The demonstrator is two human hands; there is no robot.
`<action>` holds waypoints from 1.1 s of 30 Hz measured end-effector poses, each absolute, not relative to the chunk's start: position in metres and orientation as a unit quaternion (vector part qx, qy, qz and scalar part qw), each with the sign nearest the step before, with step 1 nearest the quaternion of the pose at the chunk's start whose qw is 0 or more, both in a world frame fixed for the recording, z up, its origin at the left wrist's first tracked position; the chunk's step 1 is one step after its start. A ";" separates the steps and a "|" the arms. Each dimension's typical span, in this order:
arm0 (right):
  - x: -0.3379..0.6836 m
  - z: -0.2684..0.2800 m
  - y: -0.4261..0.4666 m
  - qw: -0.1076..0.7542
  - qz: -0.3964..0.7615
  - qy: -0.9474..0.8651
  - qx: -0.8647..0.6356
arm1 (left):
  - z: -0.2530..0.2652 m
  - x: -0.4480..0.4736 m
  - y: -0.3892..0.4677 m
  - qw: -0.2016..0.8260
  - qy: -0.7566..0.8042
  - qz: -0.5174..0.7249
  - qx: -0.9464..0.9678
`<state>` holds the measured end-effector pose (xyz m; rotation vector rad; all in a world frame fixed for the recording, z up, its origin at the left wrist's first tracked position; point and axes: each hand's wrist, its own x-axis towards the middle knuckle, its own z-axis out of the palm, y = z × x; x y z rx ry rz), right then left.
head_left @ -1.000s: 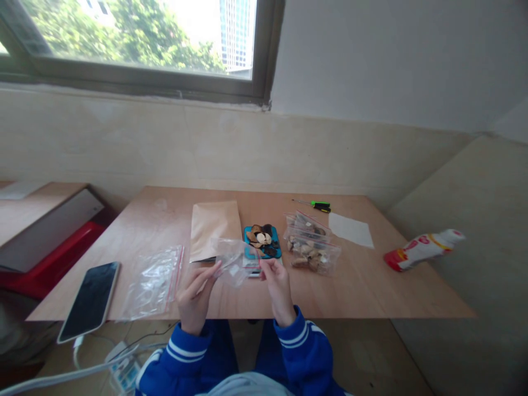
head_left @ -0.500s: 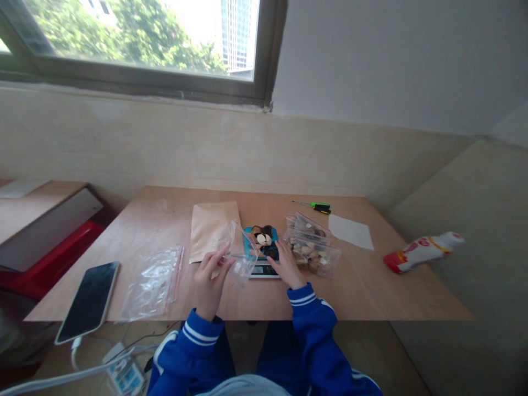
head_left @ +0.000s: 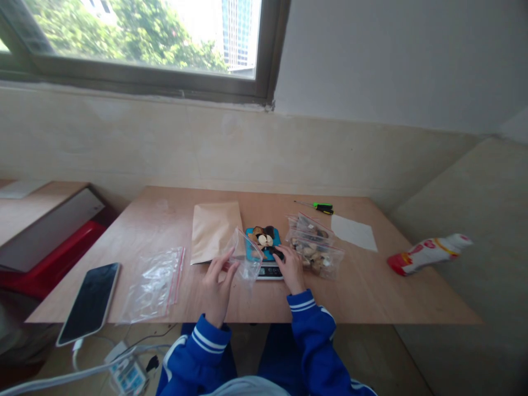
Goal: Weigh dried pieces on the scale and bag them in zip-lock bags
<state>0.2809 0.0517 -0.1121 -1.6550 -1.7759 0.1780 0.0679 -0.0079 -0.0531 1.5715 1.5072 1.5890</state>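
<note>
My left hand [head_left: 218, 280] holds a small clear zip bag [head_left: 246, 257] upright, its mouth toward the scale. A small scale [head_left: 266, 258] with a blue top carries several dark and tan dried slices [head_left: 264, 238]. My right hand [head_left: 289, 267] rests at the scale's right front corner, its fingers on a dark slice. Just right of that hand lie clear bags filled with dried pieces [head_left: 315, 248].
A brown paper pouch [head_left: 215, 230] lies behind the left hand. A stack of clear zip bags [head_left: 154, 280] and a phone [head_left: 91, 300] lie at the left. A green screwdriver [head_left: 317, 207], a white paper [head_left: 353, 231] and a red-and-white bottle [head_left: 429, 252] are at the right.
My right hand let go of the small bag and moved to the scale's right side. My left hand carried the bag forward, next to the scale.
</note>
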 end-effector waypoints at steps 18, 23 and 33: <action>0.269 -0.077 0.044 0.520 0.265 -0.493 -0.646 | -0.057 0.070 -0.009 0.243 0.547 0.566 0.567; 0.261 -0.057 0.042 0.556 0.329 -0.463 -0.607 | -0.057 0.071 -0.009 0.247 0.548 0.564 0.566; 0.230 -0.008 0.021 0.514 0.328 -0.619 -0.495 | -0.059 0.070 -0.009 0.247 0.548 0.567 0.563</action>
